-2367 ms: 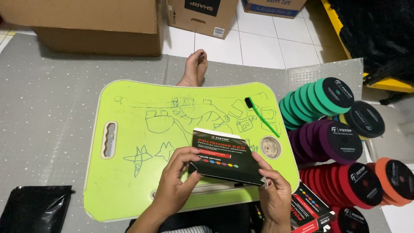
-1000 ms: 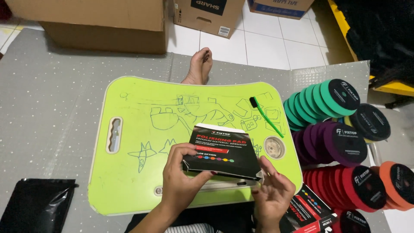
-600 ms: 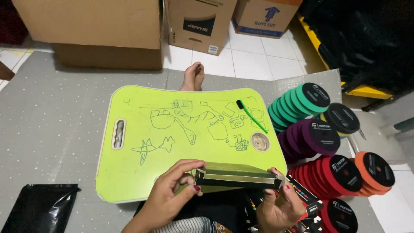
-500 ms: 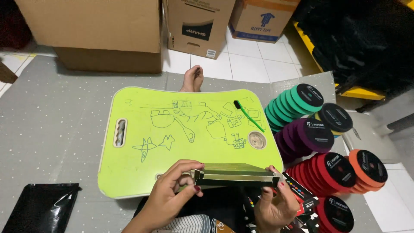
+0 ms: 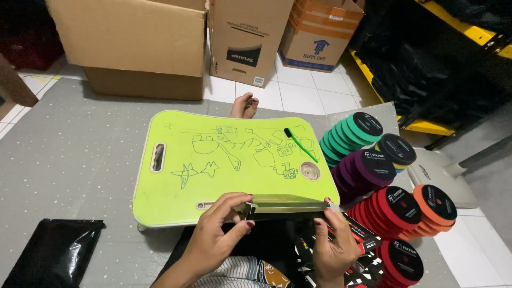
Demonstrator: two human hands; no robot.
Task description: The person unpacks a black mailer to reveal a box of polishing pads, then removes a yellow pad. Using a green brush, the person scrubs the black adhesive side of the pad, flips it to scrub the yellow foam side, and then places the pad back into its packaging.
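Fingers [image 5: 234, 205] of your left hand [image 5: 213, 240] pinch one end of the flat box [image 5: 282, 205], and your right hand [image 5: 333, 248] clamps the other end, holding it edge-on just above the near rim of the lime-green lap surface [image 5: 176, 197]. Your grip sits only on the thin ends, so the box could buckle or slip and drop toward the folded cartons [image 5: 357, 240] beside the red discs [image 5: 392, 205].

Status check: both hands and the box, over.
Left hand and right hand grip the flat carton, one at each end. Carton edge-on at near edge of green lap tray. Green brush lies apart; nothing blocking.
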